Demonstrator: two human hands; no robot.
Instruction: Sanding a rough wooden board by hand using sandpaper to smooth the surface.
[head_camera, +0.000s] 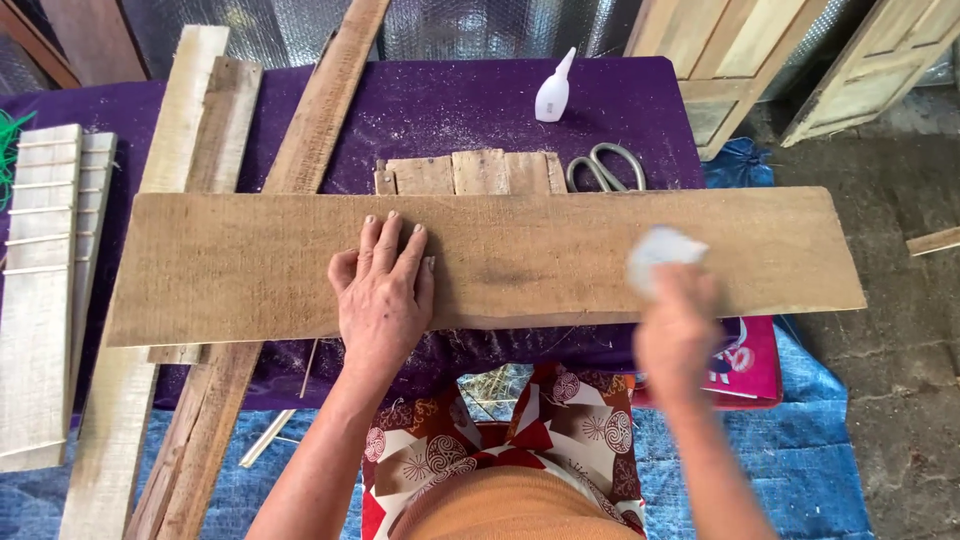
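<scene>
A wide board (480, 262) is pinned flat by the left hand (382, 300) while a pale pad (660, 255) is gripped in the blurred right hand (678, 335).

The left hand is laid palm down with fingers spread on the board's near half, nothing being pinched. The right hand's fingers are closed round the whitish pad, which is pressed to the board surface just beyond the knuckles; its exact kind cannot be told through the blur. Beyond both hands, past the board's far edge, small wood offcuts (470, 172), scissors (605, 166) and a white glue bottle (553, 90) are seen on a purple cloth (440, 100). Further planks (210, 130) are stacked outward of the left hand.
</scene>
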